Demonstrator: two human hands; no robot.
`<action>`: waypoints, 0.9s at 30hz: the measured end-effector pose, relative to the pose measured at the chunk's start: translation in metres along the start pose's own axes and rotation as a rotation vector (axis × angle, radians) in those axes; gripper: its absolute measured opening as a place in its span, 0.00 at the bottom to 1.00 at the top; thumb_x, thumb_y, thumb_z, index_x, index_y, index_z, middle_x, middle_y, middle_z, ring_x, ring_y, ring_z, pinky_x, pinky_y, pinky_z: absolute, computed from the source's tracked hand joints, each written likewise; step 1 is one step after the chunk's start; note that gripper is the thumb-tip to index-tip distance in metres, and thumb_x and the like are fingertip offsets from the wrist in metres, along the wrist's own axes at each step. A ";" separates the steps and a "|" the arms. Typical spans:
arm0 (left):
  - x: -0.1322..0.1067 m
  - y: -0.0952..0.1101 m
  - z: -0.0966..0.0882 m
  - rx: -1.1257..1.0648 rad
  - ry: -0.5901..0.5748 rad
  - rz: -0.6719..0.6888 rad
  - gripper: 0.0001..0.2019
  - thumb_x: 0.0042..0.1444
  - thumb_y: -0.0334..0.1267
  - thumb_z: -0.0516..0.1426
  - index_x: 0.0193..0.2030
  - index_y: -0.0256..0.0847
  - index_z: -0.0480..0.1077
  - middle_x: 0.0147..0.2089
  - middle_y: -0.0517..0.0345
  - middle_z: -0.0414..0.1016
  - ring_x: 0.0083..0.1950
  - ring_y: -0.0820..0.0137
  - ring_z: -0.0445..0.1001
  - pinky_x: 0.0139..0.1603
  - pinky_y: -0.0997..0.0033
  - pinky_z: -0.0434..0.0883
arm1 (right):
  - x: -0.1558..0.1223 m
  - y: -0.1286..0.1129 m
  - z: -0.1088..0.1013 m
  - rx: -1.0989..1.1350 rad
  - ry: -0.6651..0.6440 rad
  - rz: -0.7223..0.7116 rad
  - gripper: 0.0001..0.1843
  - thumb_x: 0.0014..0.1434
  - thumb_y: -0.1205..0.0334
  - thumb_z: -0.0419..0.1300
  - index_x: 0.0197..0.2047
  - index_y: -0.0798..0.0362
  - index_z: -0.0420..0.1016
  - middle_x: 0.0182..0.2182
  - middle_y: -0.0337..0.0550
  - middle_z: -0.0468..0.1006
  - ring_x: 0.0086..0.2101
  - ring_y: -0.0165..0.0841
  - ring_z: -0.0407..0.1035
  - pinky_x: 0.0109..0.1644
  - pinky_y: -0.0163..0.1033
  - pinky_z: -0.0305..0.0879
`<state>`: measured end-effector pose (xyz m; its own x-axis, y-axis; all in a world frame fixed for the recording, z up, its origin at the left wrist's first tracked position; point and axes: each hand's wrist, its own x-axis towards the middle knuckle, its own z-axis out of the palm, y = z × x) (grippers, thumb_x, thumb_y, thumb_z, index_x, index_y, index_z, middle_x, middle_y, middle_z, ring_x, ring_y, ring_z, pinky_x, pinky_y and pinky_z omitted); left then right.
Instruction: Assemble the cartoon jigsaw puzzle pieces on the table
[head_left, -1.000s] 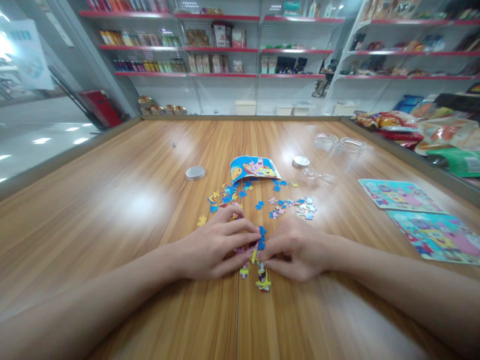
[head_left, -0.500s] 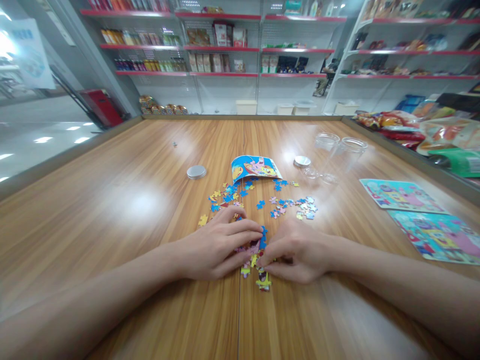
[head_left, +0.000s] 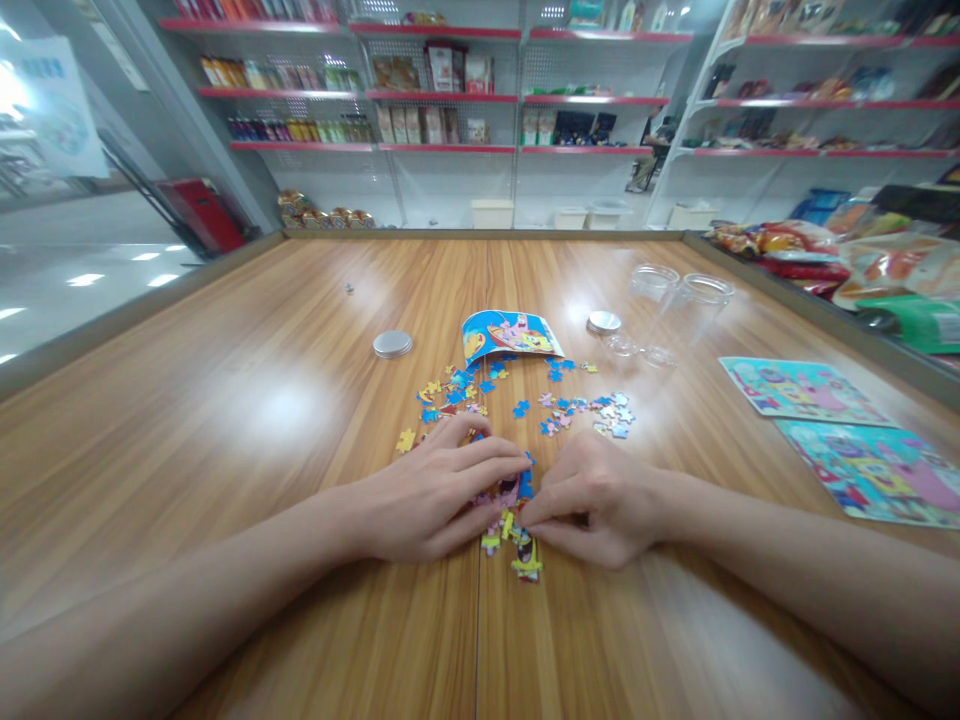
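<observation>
My left hand [head_left: 439, 490] lies over a cluster of jigsaw puzzle pieces, its fingers stretched out and thumb apart. Its fingertips touch a blue puzzle piece [head_left: 526, 485], and its palm hides part of the cluster. To the right, my right hand [head_left: 592, 500] is closed in a pinch at the edge of the cluster, on a small puzzle piece mostly hidden by the fingers. Yellow puzzle pieces [head_left: 527, 568] stick out below the fingertips. Loose puzzle pieces [head_left: 461, 385] are scattered beyond my left hand, and more pieces [head_left: 585, 408] lie beyond the right.
A curved cartoon picture sheet [head_left: 514, 337] stands behind the pieces. Two silver lids [head_left: 393, 344] [head_left: 604, 322] flank it. Clear jars [head_left: 694, 310] lie at right, near two flat cartoon pictures [head_left: 810, 390] [head_left: 877, 475]. Packaged goods [head_left: 892, 275] sit past the table's right edge.
The fingertips of my right hand have shifted very slightly at the cluster's edge. My left hand stays nearly still, and the other things have not moved.
</observation>
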<state>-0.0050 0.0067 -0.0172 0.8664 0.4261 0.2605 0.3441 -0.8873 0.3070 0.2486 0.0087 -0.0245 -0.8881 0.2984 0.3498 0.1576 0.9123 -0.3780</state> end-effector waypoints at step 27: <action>0.002 0.003 0.001 0.137 -0.051 -0.011 0.19 0.69 0.42 0.53 0.64 0.43 0.66 0.63 0.47 0.68 0.62 0.53 0.62 0.67 0.45 0.60 | 0.002 0.003 -0.001 0.006 -0.039 -0.006 0.10 0.59 0.70 0.56 0.30 0.53 0.78 0.21 0.36 0.75 0.22 0.26 0.64 0.27 0.34 0.53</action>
<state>-0.0019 0.0042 -0.0164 0.8785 0.4294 0.2097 0.3967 -0.8999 0.1809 0.2479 0.0123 -0.0241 -0.9052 0.2814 0.3185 0.1497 0.9125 -0.3808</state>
